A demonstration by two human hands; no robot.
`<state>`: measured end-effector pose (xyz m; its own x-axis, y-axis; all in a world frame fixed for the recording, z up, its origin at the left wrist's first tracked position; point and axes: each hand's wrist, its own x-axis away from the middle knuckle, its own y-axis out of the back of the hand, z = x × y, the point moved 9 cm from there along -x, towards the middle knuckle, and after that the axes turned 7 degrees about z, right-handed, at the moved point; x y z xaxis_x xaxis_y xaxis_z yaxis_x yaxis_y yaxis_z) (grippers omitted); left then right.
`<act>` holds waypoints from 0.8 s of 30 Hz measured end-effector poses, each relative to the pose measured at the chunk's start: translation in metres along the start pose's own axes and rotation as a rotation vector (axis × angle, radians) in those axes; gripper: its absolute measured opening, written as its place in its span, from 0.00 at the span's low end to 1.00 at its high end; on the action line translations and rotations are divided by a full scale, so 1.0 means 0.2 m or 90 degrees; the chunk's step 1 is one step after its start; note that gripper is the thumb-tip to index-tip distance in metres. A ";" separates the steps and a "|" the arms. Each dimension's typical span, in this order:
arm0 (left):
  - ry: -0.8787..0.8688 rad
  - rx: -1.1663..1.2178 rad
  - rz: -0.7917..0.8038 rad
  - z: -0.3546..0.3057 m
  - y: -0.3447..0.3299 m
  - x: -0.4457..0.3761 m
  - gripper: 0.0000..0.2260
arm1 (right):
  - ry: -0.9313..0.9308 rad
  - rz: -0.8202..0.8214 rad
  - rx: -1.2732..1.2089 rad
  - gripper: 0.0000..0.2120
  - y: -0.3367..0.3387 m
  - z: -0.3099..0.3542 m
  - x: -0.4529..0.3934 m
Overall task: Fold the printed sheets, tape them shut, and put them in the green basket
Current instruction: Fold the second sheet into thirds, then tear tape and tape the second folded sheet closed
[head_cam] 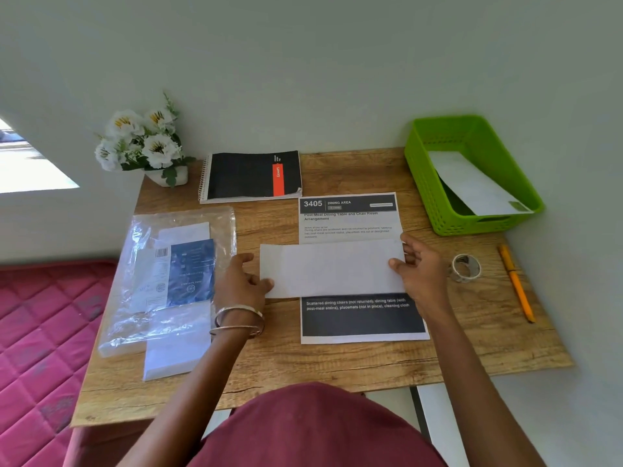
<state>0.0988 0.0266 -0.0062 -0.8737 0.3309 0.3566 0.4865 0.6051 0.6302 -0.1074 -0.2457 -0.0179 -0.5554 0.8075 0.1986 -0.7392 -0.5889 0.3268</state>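
A folded sheet (332,267), blank white side up, lies as a wide strip across the middle of a flat printed sheet (362,316) on the wooden table (354,362). The left hand (241,281) pinches its left end and the right hand (419,267) its right end, thumbs on top. Far right, the green basket (435,197) holds another folded sheet (475,183).

**Bystanders around the notebook**

A black spiral notebook (251,176) with an orange-red stripe lies at the back of the wooden counter (337,365). Just left of the notebook stands a white pot of white flowers (143,143). In front of the notebook and to its left lies a clear plastic packet (168,278) holding a blue printed card. Far right of the notebook lies an orange pencil (515,283). Left of the counter is a pink quilted mattress (43,332).
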 end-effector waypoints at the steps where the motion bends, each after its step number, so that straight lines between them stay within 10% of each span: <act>1: -0.021 -0.063 -0.001 -0.01 0.00 0.00 0.25 | 0.015 0.001 0.042 0.27 -0.01 0.02 0.00; 13: -0.331 -0.501 0.167 -0.18 -0.35 0.12 0.21 | 0.218 0.041 0.425 0.10 -0.22 0.11 0.05; 24: -0.267 -0.524 0.126 -0.21 -0.39 0.14 0.17 | 0.251 0.118 0.505 0.10 -0.27 0.08 0.07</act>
<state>0.0361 -0.0422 -0.0158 -0.6280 0.7033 0.3331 0.3387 -0.1384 0.9307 -0.0705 -0.2021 -0.0181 -0.8373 0.5459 0.0287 -0.2262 -0.3938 0.8909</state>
